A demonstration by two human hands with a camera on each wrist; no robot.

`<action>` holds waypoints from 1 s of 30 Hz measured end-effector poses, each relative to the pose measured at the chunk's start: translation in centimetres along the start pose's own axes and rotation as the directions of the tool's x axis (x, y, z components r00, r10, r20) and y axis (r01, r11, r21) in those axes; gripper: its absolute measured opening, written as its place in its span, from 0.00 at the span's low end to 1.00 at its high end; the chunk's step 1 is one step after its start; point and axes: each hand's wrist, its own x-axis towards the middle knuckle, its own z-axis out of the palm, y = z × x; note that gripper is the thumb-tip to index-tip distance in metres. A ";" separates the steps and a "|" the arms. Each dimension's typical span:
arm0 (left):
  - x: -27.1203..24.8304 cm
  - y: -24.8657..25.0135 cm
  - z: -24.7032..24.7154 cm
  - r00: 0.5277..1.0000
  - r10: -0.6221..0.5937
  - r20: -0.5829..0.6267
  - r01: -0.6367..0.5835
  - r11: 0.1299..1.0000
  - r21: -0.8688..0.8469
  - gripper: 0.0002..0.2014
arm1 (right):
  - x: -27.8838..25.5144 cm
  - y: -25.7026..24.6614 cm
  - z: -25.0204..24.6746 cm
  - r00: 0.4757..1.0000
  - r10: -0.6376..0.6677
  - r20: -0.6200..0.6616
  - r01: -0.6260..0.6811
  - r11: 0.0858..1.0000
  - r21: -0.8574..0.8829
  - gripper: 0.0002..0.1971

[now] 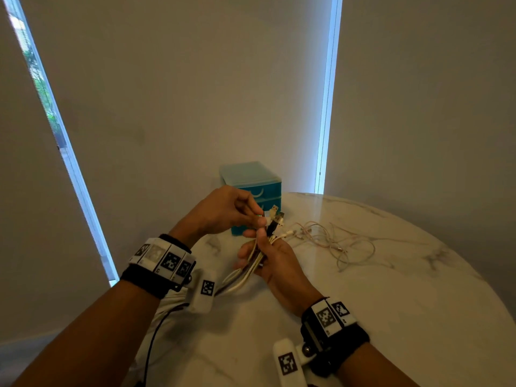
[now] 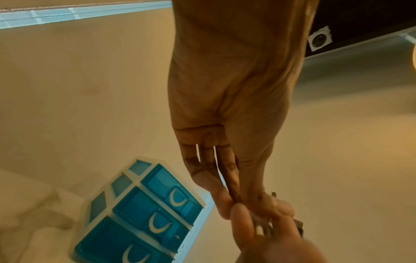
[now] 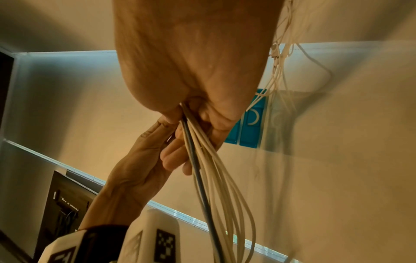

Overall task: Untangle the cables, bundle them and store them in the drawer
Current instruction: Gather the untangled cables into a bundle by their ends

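A bundle of cables (image 1: 252, 263), mostly cream-white round cords with one dark grey strand among them, is held above the near part of the table. The cords run side by side through the right hand (image 1: 275, 263), whose fingers and thumb are curled round them; below the fist they fan out in long smooth loops, plain in the right wrist view (image 3: 216, 178). Above the fist the plug ends (image 1: 276, 219) stick up: a metal USB tip, a black plug body and pale ones. The left hand (image 1: 226, 210) meets them from above, its thumb and fingertips pinching at the plugs; in the left wrist view the fingers (image 2: 211, 178) come down together onto the metal tips, blurred at the contact.

A second lot of thin, pale pinkish cables (image 1: 335, 241) lies loose and tangled on the table (image 1: 405, 289), to the right of the hands, in open curls. The table is round, glossy, white marble with grey veins. Behind the hands, at the table's far edge, stands a small drawer unit (image 1: 251, 177) of translucent teal plastic with a frosted frame; its drawers (image 2: 155, 213) are shut, each with a white crescent handle.
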 end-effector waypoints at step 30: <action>-0.9 0.8 0.4 1.000 0.014 -0.027 -0.018 0.990 -0.143 0.07 | -0.7 -0.9 -0.2 0.992 0.007 0.128 -0.026 0.988 0.151 0.18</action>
